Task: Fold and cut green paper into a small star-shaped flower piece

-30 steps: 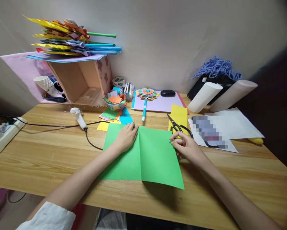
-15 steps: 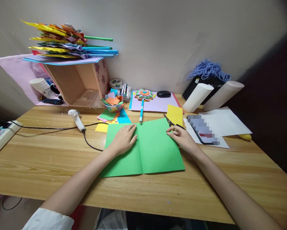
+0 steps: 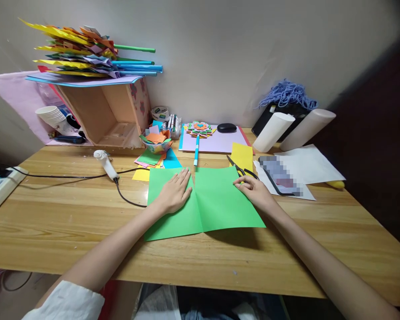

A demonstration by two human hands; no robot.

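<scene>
A sheet of green paper (image 3: 221, 202) lies in front of me with a crease down its middle. At its top edge the sheet is parted along the crease, and a narrow strip of wood shows in the gap. My left hand (image 3: 177, 192) rests flat on the left half, fingers stretched out. My right hand (image 3: 251, 189) pinches the right half near its upper right edge. That half is lifted, its lower corner clear of the table and casting a shadow. Black scissors (image 3: 238, 167) lie just behind my right hand, partly hidden by the paper.
Behind the sheet are a paper flower (image 3: 200, 129) on a blue stem, yellow paper (image 3: 242, 155) and a bowl of paper pieces (image 3: 156, 144). A white glue gun (image 3: 105, 164) with a black cord lies left. A phone (image 3: 280, 175) and white rolls (image 3: 273, 132) are right.
The right half of the green paper has risen off the table with my right hand. The gap at the top of the crease has widened. My left hand stays flat on the left half.
</scene>
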